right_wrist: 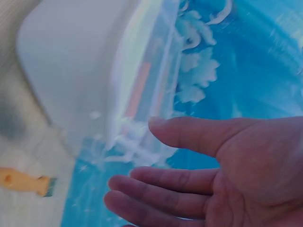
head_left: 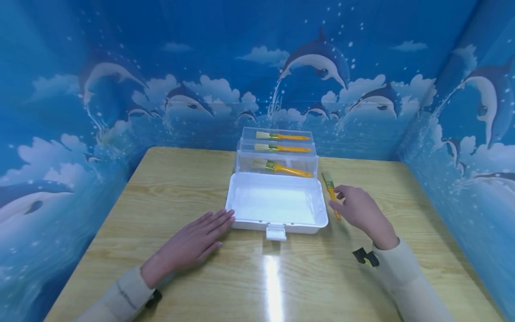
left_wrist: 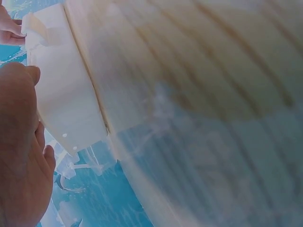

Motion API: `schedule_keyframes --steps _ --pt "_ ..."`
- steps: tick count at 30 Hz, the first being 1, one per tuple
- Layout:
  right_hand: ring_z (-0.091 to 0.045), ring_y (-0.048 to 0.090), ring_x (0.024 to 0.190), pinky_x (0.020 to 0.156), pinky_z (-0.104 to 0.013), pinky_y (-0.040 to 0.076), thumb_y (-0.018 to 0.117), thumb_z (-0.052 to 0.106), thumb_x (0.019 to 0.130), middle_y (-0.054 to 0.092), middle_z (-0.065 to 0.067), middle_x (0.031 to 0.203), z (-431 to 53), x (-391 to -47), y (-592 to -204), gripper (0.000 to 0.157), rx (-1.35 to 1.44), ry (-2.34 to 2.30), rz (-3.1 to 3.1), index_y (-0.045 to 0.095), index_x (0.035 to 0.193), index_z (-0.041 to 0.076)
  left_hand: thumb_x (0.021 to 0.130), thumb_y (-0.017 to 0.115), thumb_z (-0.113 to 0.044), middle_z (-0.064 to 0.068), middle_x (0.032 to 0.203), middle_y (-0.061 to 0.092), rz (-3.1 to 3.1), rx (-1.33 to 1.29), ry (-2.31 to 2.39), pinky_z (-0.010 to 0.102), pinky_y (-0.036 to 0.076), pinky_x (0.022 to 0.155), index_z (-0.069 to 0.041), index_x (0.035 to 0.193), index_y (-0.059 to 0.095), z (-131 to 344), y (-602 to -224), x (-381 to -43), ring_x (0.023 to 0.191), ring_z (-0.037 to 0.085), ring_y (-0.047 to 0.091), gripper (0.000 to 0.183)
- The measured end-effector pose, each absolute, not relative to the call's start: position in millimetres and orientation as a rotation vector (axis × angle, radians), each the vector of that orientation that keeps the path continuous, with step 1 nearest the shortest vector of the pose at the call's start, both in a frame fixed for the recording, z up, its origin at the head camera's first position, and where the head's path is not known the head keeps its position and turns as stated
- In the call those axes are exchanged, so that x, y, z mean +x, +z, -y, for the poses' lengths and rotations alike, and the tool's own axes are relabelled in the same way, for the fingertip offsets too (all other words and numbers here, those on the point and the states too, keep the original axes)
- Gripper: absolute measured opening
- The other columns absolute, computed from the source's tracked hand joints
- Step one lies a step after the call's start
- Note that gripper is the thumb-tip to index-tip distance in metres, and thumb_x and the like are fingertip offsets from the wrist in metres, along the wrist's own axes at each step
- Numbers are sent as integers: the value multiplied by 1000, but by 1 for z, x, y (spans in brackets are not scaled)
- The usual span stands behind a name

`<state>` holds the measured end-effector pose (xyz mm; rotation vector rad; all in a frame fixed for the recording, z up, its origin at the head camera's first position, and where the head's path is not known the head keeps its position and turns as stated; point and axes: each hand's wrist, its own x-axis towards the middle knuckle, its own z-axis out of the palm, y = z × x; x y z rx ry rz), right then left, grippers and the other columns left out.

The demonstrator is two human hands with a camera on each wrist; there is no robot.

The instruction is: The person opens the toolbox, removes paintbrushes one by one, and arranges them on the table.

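A white plastic box [head_left: 249, 225] stands with its lid up and tiered clear trays [head_left: 244, 163] raised behind it. One yellow-handled paintbrush [head_left: 281, 136] lies in each of the three tiers. My left hand [head_left: 194, 240] lies with straight fingers, tips right at the box's front left corner. To the right of the box is a loose paintbrush [head_left: 331, 191], bristles pointing away. My right hand [head_left: 356, 206] hovers beside its handle, thumb and fingers apart. In the right wrist view that hand [right_wrist: 236, 165] is spread, and the brush handle [right_wrist: 22, 181] shows separate from it.
A white latch [head_left: 276, 232] hangs at the box's front. The wood-grain table [head_left: 169, 192] reaches back to a blue dolphin-print curtain [head_left: 217, 53], which also covers both sides. Light glares on the tabletop in front of the box.
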<state>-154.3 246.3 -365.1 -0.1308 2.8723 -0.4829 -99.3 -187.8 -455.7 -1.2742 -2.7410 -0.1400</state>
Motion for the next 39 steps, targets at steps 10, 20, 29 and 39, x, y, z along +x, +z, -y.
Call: schedule_keyframes --steps 10,20,29,39 --pt "-38 67 110 89 -54 60 66 24 100 68 -23 128 -228 -140 -347 47 -393 -531 -2853 59 137 -5 107 48 -32 5 169 23 2665 -1295 -149 41 19 129 -9 161 27 188 -458 -100 155 23 24 62" --pt "-37 67 113 93 -54 58 64 17 101 68 -21 127 -218 -164 -334 41 -647 -452 -2789 61 136 -4 108 45 -34 4 170 18 2684 -1306 -120 44 23 127 -10 162 24 188 -456 -101 157 22 19 62" --pt "-38 54 134 109 -59 48 59 21 105 58 -19 145 -197 -188 -330 46 -704 -411 -2780 53 146 2 109 44 -35 3 171 16 2700 -1306 -122 44 20 128 -10 162 23 188 -456 -101 157 21 16 63" --pt "-39 42 145 118 -58 39 49 20 109 47 -21 155 -188 -221 -344 47 -907 -449 -2639 45 151 0 108 45 -35 2 171 15 2712 -1299 -114 43 19 129 -11 162 22 189 -456 -100 157 20 16 63"
